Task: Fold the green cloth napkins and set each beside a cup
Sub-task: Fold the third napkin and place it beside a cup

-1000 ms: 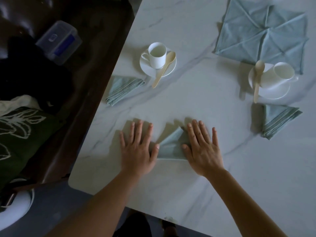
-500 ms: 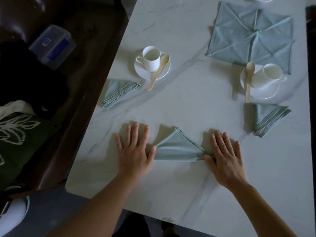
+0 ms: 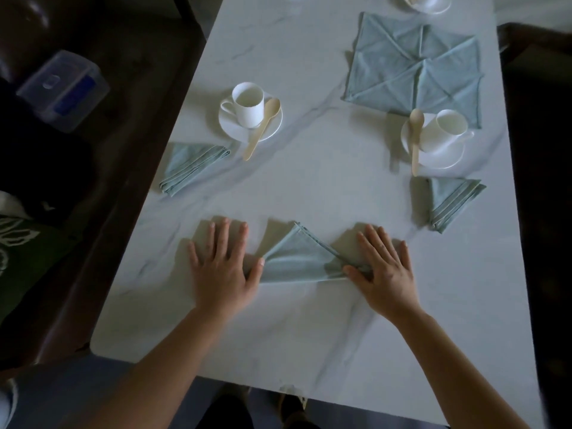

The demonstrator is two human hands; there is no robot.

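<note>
On a white marble-look table (image 3: 309, 193) with grey veins, long edges running away from the camera, rounded near-left corner; dark seat (image 3: 102, 168) along the left edge; bare marble between the hands and the near edge, and mid-table between the two settings. Unfolded napkins (image 3: 411, 72) lie flat at far right, creased in triangles; clear plastic box (image 3: 62, 88) on the seat, blue label too small to read. Left hand (image 3: 221, 270) flat, fingers spread, thumb touching the left corner of the triangle napkin (image 3: 297, 258); right hand (image 3: 385, 274) flat and spread, pressing its right corner. Left folded napkin (image 3: 192, 167) lies near the left cup (image 3: 247, 103); right folded napkin (image 3: 452, 202) lies near the right cup (image 3: 450, 126); both cups on saucers, a wooden spoon (image 3: 261, 128) leaning on the left one.
</note>
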